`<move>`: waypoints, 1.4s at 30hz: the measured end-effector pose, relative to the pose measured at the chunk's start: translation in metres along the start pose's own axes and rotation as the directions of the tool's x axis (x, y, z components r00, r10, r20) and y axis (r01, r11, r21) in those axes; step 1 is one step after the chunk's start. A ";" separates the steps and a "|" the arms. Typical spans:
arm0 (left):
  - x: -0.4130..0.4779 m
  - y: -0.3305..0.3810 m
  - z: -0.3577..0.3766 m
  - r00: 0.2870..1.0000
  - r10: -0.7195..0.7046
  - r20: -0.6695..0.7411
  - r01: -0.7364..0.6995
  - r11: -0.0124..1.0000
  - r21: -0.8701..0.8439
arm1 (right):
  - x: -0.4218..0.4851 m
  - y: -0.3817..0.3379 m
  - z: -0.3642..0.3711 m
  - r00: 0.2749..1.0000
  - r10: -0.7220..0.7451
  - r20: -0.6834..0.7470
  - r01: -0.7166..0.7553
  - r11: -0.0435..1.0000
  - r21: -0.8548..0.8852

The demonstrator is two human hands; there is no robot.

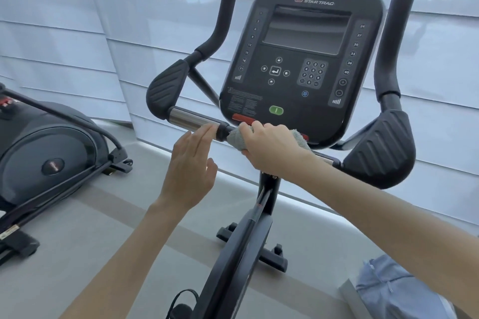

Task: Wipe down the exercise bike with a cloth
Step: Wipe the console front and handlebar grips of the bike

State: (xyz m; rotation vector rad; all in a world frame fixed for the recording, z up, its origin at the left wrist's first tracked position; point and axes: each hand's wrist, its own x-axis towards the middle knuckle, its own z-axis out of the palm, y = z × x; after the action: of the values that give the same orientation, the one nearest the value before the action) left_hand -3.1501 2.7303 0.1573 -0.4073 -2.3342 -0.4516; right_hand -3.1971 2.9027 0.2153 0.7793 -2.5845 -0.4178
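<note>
Soft daylight filters through the window shades [77, 21] (cool, even), with wide-angle bending at the edges.

Right hand [269, 147] presses grey cloth [237, 138] onto handlebar [191, 119] below console [303, 59], frame centre. Left hand [191, 171] flat, spread, just beside bar.

Grey floor [103, 241] under exercise bike [248, 235] and neighbouring machine [49, 153].

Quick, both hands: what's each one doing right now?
Left hand: open, empty, fingertips near the handlebar.
Right hand: closed on the grey cloth, pressing it onto the handlebar.
</note>
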 end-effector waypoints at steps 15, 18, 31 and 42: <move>-0.007 0.008 -0.006 0.999 -0.001 0.042 -0.001 0.999 0.037 | 0.030 0.040 -0.015 0.900 -0.100 0.423 -0.294 0.577 0.762; -0.006 0.017 -0.005 0.998 0.026 0.065 -0.029 0.998 0.049 | 0.015 0.047 -0.020 0.898 -0.061 0.436 -0.318 0.594 0.739; 0.004 0.032 0.009 0.991 0.004 0.132 -0.015 0.996 0.084 | -0.084 0.063 -0.024 0.964 0.044 0.262 -0.105 0.969 0.222; 0.004 0.028 0.013 0.994 0.024 0.107 -0.027 0.999 0.025 | -0.058 0.022 0.009 0.991 -0.010 -0.132 -0.017 0.979 -0.203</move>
State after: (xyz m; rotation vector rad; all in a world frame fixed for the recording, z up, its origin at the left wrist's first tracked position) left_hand -3.1492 2.7609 0.1572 -0.4585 -2.4323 -0.3944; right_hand -3.1672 2.9556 0.1987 0.7055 -2.3742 -0.5983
